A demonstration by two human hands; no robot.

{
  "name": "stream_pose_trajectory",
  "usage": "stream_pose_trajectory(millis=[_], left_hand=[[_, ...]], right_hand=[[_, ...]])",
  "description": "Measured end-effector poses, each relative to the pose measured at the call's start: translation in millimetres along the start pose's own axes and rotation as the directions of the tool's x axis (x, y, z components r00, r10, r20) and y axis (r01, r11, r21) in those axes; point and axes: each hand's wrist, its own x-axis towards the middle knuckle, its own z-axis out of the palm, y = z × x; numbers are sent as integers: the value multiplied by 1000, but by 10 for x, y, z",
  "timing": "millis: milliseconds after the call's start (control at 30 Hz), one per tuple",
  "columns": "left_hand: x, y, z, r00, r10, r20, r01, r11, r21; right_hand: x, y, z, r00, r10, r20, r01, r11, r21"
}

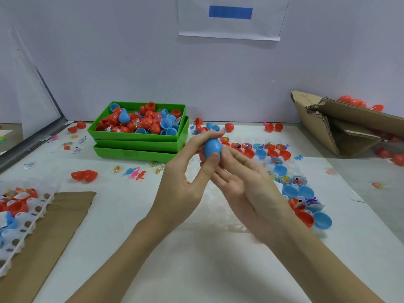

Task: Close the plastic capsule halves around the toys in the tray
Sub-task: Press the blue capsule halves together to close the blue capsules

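Observation:
A blue capsule point(213, 147) is held up above the middle of the table, its two halves together. My left hand point(185, 171) grips it, thumb on its near end and fingers over its far end. My right hand point(244, 184) lies palm up under and beside the capsule, with straight fingers touching it. Behind my right hand lies a clear tray point(282, 171) holding open red and blue capsule halves with small toys in them; my right hand hides part of it.
Stacked green bins point(140, 145) with red and blue capsule halves stand at the back centre. A torn cardboard box point(341, 127) lies at the right. At the left, a white holed tray point(21, 215) rests on brown cardboard point(54, 232). Loose capsules and small dinosaur toys point(135, 172) are scattered about.

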Motion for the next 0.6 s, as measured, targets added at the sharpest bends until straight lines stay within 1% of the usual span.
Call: stream_pose_trajectory(millis=[67, 100, 167, 233, 267, 300, 333, 367, 433, 467, 533, 600], left_hand=[[6, -9, -17, 1000, 6, -24, -5, 1000, 19], [12, -17, -32, 999, 10, -41, -9, 999, 31], [29, -43, -63, 998, -1, -65, 2, 1000, 15], [38, -62, -72, 998, -37, -55, 33, 996, -86], [39, -67, -61, 998, -57, -36, 51, 988, -143], [33, -69, -46, 997, -76, -12, 73, 980, -185], [26, -73, -27, 996, -94, 11, 94, 973, -210], [20, -79, -9, 994, -108, 33, 113, 967, -228], [21, -90, 17, 989, -141, 52, 150, 949, -278], [31, -84, 23, 984, -172, 48, 178, 931, -317], [48, -55, 21, 966, -256, 35, 246, 872, -422], [62, -40, 4, 944, -328, 26, 299, 822, -485]], right_hand=[[4, -24, 10, 992, -76, -102, 64, 991, -119], [4, -38, 15, 987, -98, -127, 78, 986, -148], [2, -58, 25, 993, -72, -99, 63, 994, -91], [-8, -71, 38, 999, -48, -26, 47, 998, -45], [-11, -68, 38, 998, -62, 1, 62, 995, -77], [-15, -62, 35, 995, -95, 15, 96, 985, -144], [-19, -48, 30, 989, -147, 11, 145, 958, -249], [-22, -37, 26, 975, -222, 0, 205, 901, -382], [-25, -28, 9, 913, -409, 10, 321, 701, -637], [-21, -23, -7, 878, -477, 46, 355, 583, -731], [-7, -13, -44, 827, -543, 148, 368, 323, -872], [4, 8, -91, 778, -572, 258, 342, 41, -939]])
